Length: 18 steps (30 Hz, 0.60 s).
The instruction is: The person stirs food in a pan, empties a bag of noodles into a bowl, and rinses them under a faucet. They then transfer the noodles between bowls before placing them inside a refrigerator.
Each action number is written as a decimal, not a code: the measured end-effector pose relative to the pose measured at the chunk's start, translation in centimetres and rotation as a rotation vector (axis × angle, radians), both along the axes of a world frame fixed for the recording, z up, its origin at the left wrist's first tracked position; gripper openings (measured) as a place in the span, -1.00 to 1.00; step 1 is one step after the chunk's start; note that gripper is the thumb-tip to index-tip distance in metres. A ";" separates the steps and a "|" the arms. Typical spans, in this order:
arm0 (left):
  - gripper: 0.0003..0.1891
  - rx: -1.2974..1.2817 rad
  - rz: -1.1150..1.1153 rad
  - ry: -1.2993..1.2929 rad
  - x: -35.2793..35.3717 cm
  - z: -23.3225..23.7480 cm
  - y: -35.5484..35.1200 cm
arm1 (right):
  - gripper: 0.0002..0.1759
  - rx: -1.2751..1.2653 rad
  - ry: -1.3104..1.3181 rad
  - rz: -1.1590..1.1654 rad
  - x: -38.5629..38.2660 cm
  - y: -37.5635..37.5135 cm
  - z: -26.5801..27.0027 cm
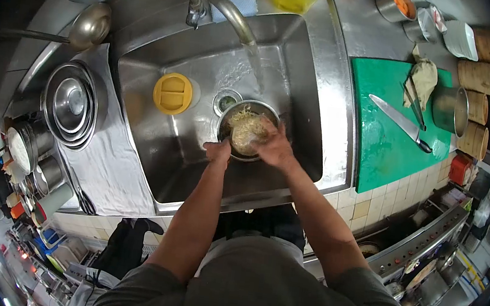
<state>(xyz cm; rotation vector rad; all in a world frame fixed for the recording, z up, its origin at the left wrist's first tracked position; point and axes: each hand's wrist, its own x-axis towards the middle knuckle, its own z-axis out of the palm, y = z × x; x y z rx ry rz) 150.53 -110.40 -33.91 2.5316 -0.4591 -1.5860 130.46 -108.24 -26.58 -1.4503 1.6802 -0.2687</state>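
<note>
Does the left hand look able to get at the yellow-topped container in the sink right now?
Probably yes: only bare sink floor shows between the left hand and the yellow-topped container. It is at the metal bowl, though, so may need to leave that first.

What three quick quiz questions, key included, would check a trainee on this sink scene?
1. True or false: the knife lies on the green board.
2. Where is the yellow lid?
A) beside the knife
B) in the sink
C) on the green board
3. Fill in: the left hand and right hand are at a round metal ____ that holds pale strands.

Key: 1 true; 2 B; 3 bowl
</note>
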 end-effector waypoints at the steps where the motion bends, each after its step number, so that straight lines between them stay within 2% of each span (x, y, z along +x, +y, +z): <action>1: -0.60 -0.010 -0.054 0.050 2.0 -5.6 1.3 | 0.02 0.339 0.201 0.046 1.7 -3.0 10.2; 2: -0.65 -0.022 -0.106 0.100 3.8 -10.8 2.6 | 0.02 0.335 0.203 0.050 2.5 -3.5 10.2; 3: -0.74 -0.075 0.054 0.172 2.6 -7.0 1.7 | 0.02 0.263 0.360 0.213 3.2 -3.6 10.1; 4: -0.74 -0.078 0.056 0.173 1.4 -3.2 0.6 | 0.02 0.185 0.517 0.377 3.4 -3.8 9.9; 5: -0.77 -0.183 -0.010 0.087 0.3 0.3 -0.5 | 0.00 0.122 0.475 0.332 3.6 -3.4 5.7; 6: -0.80 -0.285 -0.078 -0.003 -0.1 1.8 -0.9 | 0.00 0.122 0.474 0.335 3.3 -3.9 5.1; 7: -0.86 -0.347 -0.295 -0.113 0.2 1.5 -1.2 | -0.03 0.071 0.466 0.304 2.9 -4.5 4.7; 8: -0.86 -0.344 -0.292 -0.114 1.3 -1.4 -1.2 | -0.06 0.023 0.457 0.274 2.5 -4.8 4.3; 9: -0.88 -0.465 -0.249 0.036 2.7 -6.1 -0.9 | -0.17 0.085 0.410 0.241 1.9 -6.0 6.9; 10: -0.90 -0.584 -0.202 0.186 3.4 -8.9 -1.0 | -0.17 0.086 0.411 0.249 1.5 -6.5 7.6; 11: -0.91 -0.351 -0.401 -0.055 1.4 -2.8 -2.9 | -0.20 0.120 0.424 0.317 1.2 -7.0 8.0; 12: -0.91 -0.350 -0.395 -0.053 1.8 -4.6 -3.0 | -0.23 0.154 0.437 0.385 0.9 -7.1 8.1; 13: -0.87 -0.491 -0.178 0.255 2.9 -8.6 -2.5 | -0.23 0.155 0.440 0.391 0.7 -6.5 7.4; 14: -0.84 -0.627 0.048 0.560 3.0 -8.0 -3.0 | -0.28 0.031 0.359 0.312 0.8 -5.4 6.6; 15: -0.74 -0.550 -0.287 0.220 2.4 -7.4 -2.8 | -0.33 -0.093 0.275 0.232 0.8 -4.4 5.7; 16: -0.74 -0.551 -0.281 0.216 2.2 -5.8 -3.3 | -0.33 -0.095 0.273 0.238 0.8 -3.7 6.1; 18: -0.67 -0.497 -0.524 -0.085 2.1 -3.7 -3.7 | -0.42 -0.111 0.153 0.108 0.6 -2.2 7.5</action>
